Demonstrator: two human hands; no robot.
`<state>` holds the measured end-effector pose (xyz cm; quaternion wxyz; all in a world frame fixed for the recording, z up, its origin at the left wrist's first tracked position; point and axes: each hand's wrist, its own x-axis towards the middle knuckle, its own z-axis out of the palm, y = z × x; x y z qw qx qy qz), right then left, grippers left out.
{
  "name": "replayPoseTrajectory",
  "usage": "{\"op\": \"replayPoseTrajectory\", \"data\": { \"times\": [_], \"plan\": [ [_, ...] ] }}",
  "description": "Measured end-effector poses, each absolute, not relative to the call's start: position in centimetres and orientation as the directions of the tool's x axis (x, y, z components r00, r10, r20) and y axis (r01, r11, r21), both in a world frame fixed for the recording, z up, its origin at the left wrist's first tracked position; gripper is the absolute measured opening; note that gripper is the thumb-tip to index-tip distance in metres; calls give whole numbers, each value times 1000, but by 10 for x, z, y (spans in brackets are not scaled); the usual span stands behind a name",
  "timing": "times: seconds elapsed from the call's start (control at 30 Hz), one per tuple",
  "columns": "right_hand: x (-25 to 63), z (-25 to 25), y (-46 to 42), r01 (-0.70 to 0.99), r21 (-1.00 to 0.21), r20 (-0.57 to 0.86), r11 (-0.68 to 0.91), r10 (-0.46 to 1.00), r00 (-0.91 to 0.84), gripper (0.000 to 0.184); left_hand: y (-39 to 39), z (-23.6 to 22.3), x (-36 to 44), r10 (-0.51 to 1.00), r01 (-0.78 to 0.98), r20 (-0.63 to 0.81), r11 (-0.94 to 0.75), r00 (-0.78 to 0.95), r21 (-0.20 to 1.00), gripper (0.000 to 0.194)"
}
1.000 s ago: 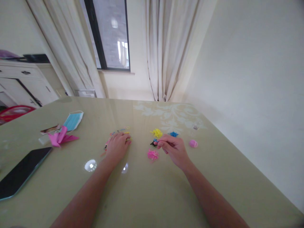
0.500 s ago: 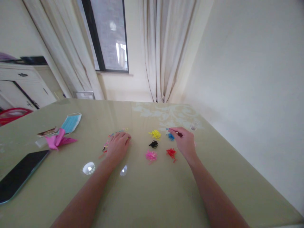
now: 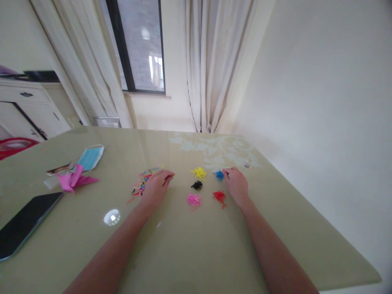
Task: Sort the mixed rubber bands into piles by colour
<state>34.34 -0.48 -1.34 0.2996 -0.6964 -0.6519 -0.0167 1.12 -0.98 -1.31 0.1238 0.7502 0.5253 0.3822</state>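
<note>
Small coloured bands lie sorted in little heaps on the green table [image 3: 196, 253]: yellow [image 3: 199, 172], black [image 3: 197, 185], pink [image 3: 194, 199], red [image 3: 219, 197] and blue [image 3: 219, 175]. A loose mixed scatter of bands [image 3: 143, 183] lies to their left. My left hand [image 3: 157, 185] rests flat on the table at the right side of that scatter, fingers stretched toward the heaps. My right hand [image 3: 236, 184] is down on the table with its fingertips pressed together against the blue heap; what they pinch is too small to see.
A dark phone [image 3: 24, 222] lies at the near left. Behind it are a pink folded paper [image 3: 74, 179], a blue face mask [image 3: 91, 157] and a small card [image 3: 58, 168]. A tiny clear item [image 3: 246, 165] sits by the table's right edge, next to the wall.
My right hand moved from the black heap to the blue heap with a blue band pinched, then lowered onto the table there. My left hand shifted slightly right, uncovering more of the mixed scatter.
</note>
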Motion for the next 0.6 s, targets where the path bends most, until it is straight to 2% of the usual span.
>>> {"op": "replayPoseTrajectory", "data": {
  "times": [0.17,0.3,0.47,0.6],
  "plan": [
    [349,-16,0,878,-459,495,133,859,128,32,-14,-7,20,867,556,474,-473,155,683,18],
    [336,-4,-7,814,-525,547,251,832,96,39,-21,0,31,860,357,490,-507,144,784,15],
    [295,15,-35,530,-669,577,520,814,-69,31,-33,6,43,857,157,494,-514,148,843,13],
    [269,18,-53,378,-689,578,618,784,-229,30,-39,6,45,866,130,478,-496,143,859,12]
  ]
}}
